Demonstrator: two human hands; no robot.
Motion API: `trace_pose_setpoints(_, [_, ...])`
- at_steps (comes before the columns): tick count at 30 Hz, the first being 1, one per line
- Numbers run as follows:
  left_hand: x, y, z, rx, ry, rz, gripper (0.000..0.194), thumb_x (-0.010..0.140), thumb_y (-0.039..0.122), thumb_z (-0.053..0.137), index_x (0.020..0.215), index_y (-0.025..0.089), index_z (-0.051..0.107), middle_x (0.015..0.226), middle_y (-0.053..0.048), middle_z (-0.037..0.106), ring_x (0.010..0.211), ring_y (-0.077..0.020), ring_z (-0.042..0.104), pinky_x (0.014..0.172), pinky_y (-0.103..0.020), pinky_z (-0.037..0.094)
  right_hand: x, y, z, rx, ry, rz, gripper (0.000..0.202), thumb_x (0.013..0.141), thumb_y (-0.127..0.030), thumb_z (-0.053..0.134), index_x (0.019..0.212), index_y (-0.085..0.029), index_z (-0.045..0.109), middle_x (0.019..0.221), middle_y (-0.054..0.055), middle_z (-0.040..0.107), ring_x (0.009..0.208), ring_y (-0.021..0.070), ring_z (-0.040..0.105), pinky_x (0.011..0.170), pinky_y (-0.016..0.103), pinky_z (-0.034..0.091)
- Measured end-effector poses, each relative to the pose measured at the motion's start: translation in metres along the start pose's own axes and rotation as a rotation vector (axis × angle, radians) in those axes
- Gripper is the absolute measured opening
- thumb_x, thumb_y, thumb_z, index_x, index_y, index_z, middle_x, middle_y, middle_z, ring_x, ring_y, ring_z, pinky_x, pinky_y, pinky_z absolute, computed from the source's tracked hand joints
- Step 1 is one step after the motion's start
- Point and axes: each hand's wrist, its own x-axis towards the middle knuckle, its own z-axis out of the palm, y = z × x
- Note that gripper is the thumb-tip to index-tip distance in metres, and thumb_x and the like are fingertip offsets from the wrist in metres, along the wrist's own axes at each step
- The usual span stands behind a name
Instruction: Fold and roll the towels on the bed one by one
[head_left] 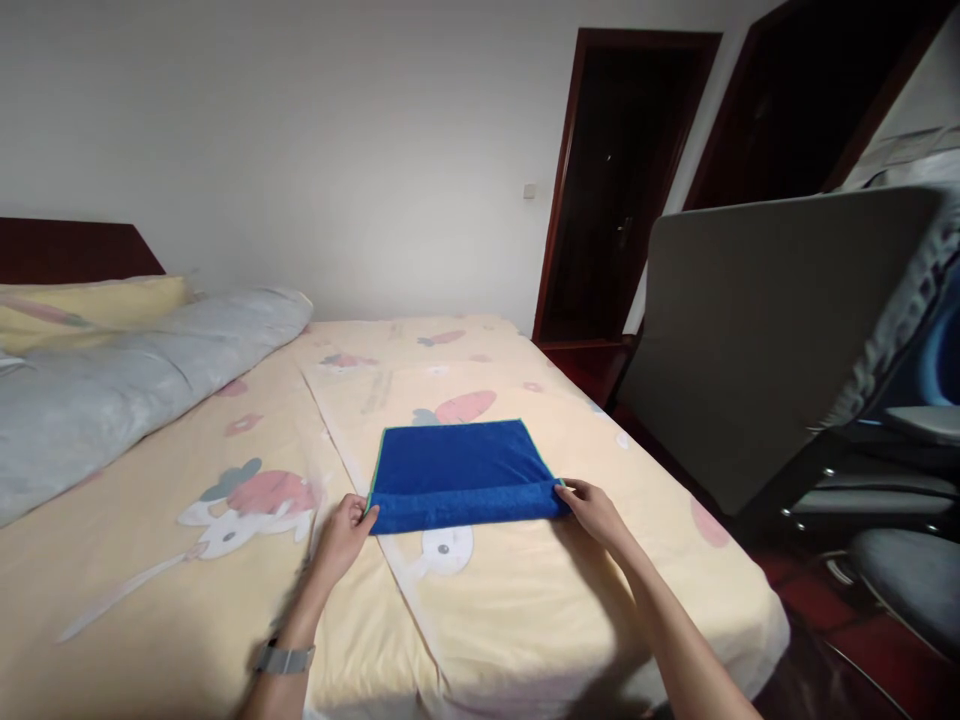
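A blue towel [457, 455] with thin green edging lies flat on the bed, its near edge turned over into a band. My left hand [351, 522] pinches the left end of that folded band between thumb and fingers. At the band's right end, my right hand [589, 505] grips the corner the same way. Both hands rest low, close to the sheet. A grey band circles my left wrist. The underside of the fold is hidden.
The bed sheet [247, 580] is pale yellow with rabbits and carrots. A rolled grey quilt [150, 370] and a yellow pillow [97, 305] lie at the left. A large grey panel [765, 340] stands beyond the bed's right edge, near a dark door [619, 200].
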Motion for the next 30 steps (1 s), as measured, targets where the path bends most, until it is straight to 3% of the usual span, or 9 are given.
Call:
trace_pose_setpoints(4, [0.001, 0.000, -0.006, -0.112, 0.011, -0.047, 0.040, 0.077, 0.061, 0.057, 0.089, 0.024, 0.047, 0.065, 0.002, 0.063, 0.067, -0.0211, 0.067, 0.058, -0.028, 0.049, -0.001, -0.001, 0.000, 0.055, 0.033, -0.011, 0.049, 0.089, -0.050, 0.054, 0.123, -0.015, 0.060, 0.079, 0.005, 0.071, 0.071, 0.0213, 0.070, 0.064, 0.029, 0.052])
trace_pose_setpoints(8, [-0.010, 0.006, -0.018, -0.175, -0.037, -0.105, 0.041, 0.075, 0.060, 0.058, 0.092, 0.024, 0.046, 0.059, 0.006, 0.057, 0.054, -0.0170, 0.059, 0.047, -0.025, 0.042, -0.010, 0.004, -0.011, 0.132, -0.008, -0.037, 0.051, 0.084, -0.054, 0.058, 0.120, -0.019, 0.056, 0.071, -0.001, 0.066, 0.058, 0.0177, 0.062, 0.056, 0.027, 0.046])
trace_pose_setpoints(15, [-0.057, 0.002, -0.030, -0.104, -0.189, -0.116, 0.026, 0.076, 0.047, 0.057, 0.089, 0.026, 0.046, 0.056, 0.010, 0.045, 0.046, -0.0141, 0.052, 0.044, -0.024, 0.039, -0.048, 0.015, -0.029, -0.008, -0.160, -0.033, 0.042, 0.081, -0.053, 0.059, 0.110, -0.022, 0.057, 0.070, 0.000, 0.066, 0.066, 0.0207, 0.064, 0.061, 0.029, 0.045])
trace_pose_setpoints(18, [-0.067, 0.001, -0.034, 0.175, -0.109, 0.026, 0.018, 0.077, 0.037, 0.056, 0.091, 0.026, 0.052, 0.068, 0.004, 0.055, 0.059, -0.0189, 0.061, 0.057, -0.030, 0.048, -0.060, 0.012, -0.031, -0.202, -0.134, -0.058, 0.036, 0.083, -0.047, 0.058, 0.110, -0.024, 0.057, 0.073, 0.001, 0.067, 0.070, 0.0227, 0.065, 0.066, 0.031, 0.046])
trace_pose_setpoints(20, [-0.069, 0.006, -0.037, 0.315, -0.046, 0.185, 0.019, 0.079, 0.032, 0.057, 0.097, 0.026, 0.058, 0.090, -0.004, 0.065, 0.085, -0.0247, 0.068, 0.078, -0.035, 0.053, -0.065, 0.006, -0.034, -0.300, -0.069, -0.122, 0.035, 0.083, -0.044, 0.059, 0.111, -0.025, 0.058, 0.084, 0.004, 0.068, 0.079, 0.0252, 0.066, 0.070, 0.033, 0.048])
trace_pose_setpoints(22, [-0.071, 0.014, -0.041, 0.378, -0.075, 0.340, 0.020, 0.084, 0.031, 0.057, 0.103, 0.026, 0.064, 0.110, -0.008, 0.066, 0.106, -0.0276, 0.064, 0.094, -0.038, 0.050, -0.069, -0.003, -0.038, -0.324, -0.027, -0.254, 0.032, 0.084, -0.041, 0.059, 0.112, -0.024, 0.060, 0.101, 0.009, 0.067, 0.094, 0.0273, 0.065, 0.080, 0.036, 0.049])
trace_pose_setpoints(26, [-0.076, 0.023, -0.043, 0.445, -0.259, 0.479, 0.027, 0.084, 0.028, 0.060, 0.110, 0.030, 0.069, 0.125, -0.007, 0.065, 0.120, -0.0281, 0.059, 0.104, -0.039, 0.047, -0.076, -0.017, -0.039, -0.296, -0.276, -0.529, 0.042, 0.076, -0.019, 0.060, 0.117, -0.025, 0.062, 0.125, 0.009, 0.060, 0.118, 0.0264, 0.056, 0.102, 0.036, 0.043])
trace_pose_setpoints(28, [-0.078, 0.022, -0.041, 0.469, -0.309, 0.479, 0.041, 0.078, 0.018, 0.059, 0.116, 0.031, 0.068, 0.128, -0.005, 0.065, 0.123, -0.0281, 0.058, 0.106, -0.041, 0.046, -0.078, -0.019, -0.034, -0.345, -0.352, -0.550, 0.055, 0.066, -0.009, 0.056, 0.119, -0.024, 0.062, 0.128, 0.009, 0.060, 0.119, 0.0272, 0.055, 0.103, 0.037, 0.043])
trace_pose_setpoints(30, [-0.077, 0.019, -0.039, 0.479, -0.323, 0.462, 0.052, 0.071, 0.010, 0.055, 0.117, 0.029, 0.068, 0.127, -0.005, 0.067, 0.122, -0.0275, 0.059, 0.107, -0.041, 0.046, -0.077, -0.017, -0.029, -0.404, -0.331, -0.526, 0.062, 0.060, -0.004, 0.050, 0.118, -0.022, 0.064, 0.125, 0.009, 0.062, 0.117, 0.0280, 0.057, 0.102, 0.038, 0.043])
